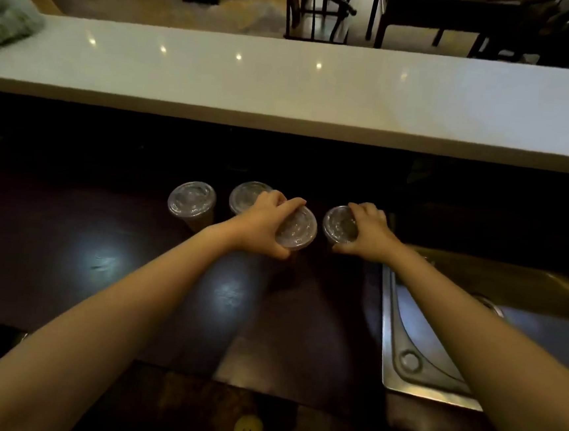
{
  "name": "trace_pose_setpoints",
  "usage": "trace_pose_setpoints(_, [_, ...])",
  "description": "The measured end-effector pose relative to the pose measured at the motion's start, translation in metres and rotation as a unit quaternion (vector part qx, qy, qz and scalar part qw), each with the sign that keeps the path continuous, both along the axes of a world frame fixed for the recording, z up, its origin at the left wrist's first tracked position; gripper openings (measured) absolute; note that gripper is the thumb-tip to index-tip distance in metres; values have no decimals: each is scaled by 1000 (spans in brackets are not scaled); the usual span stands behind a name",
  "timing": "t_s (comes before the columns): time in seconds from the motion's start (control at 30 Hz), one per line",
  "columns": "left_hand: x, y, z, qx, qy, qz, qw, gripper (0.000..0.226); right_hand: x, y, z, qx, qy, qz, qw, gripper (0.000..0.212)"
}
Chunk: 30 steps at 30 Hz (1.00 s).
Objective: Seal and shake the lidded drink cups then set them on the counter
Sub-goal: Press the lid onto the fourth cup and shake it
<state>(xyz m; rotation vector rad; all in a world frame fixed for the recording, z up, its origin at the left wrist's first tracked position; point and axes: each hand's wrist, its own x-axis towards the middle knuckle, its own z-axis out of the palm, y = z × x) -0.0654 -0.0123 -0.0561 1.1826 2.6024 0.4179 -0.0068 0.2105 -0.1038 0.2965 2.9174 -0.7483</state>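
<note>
Several clear-lidded drink cups stand in a row on the dark lower worktop [106, 268]. My left hand [263, 225] grips the third cup [299, 232] around its lid, fingers over the far rim and thumb at the near side. My right hand [369, 231] wraps the rightmost cup [339, 225] the same way. The far-left cup [191, 200] and the second cup [247, 195] stand untouched; my left hand hides part of the second cup. The raised white counter [287, 85] runs across the view beyond the cups.
A steel sink [417, 330] with its drain board lies just right of the cups, under my right forearm. A greenish cloth-like bundle [4, 25] rests on the white counter's far left. Dark chairs and a table [465, 18] stand beyond the counter.
</note>
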Motion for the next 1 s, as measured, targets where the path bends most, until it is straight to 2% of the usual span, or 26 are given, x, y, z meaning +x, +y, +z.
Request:
trace_pose_setpoints(0.23, [6, 2, -50, 10, -55, 77, 995, 100, 35, -11, 0, -7, 6, 38, 999, 101])
trace_pose_setpoints(0.47, [10, 19, -68, 34, -29, 122, 991, 103, 84, -34, -7, -32, 27, 63, 997, 102])
trace_pose_setpoints(0.63, [18, 21, -63, -3, 54, 112, 992, 111, 113, -62, -14, -68, 49, 72, 994, 104])
trace_pose_setpoints(0.7, [27, 12, -60, 2, 106, 102, 989, 104, 120, -67, -16, -98, 47, 66, 992, 102])
trace_pose_setpoints(0.77, [45, 1, -63, 79, 131, 135, 979, 80, 121, -70, -18, -187, 43, 14, 981, 88])
trace_pose_setpoints(0.8, [59, -2, -67, 151, 111, 175, 966, 67, 118, -71, -20, -241, 51, -31, 969, 75])
trace_pose_setpoints(0.87, [95, 3, -74, 287, 15, 268, 919, 48, 111, -73, -29, -324, 76, -114, 936, 50])
trace_pose_setpoints(0.93, [127, 18, -77, 351, -89, 310, 879, 42, 106, -77, -37, -376, 111, -155, 907, 33])
trace_pose_setpoints(1.0, [144, 33, -82, 368, -109, 313, 869, 43, 103, -81, -41, -397, 134, -167, 892, 27])
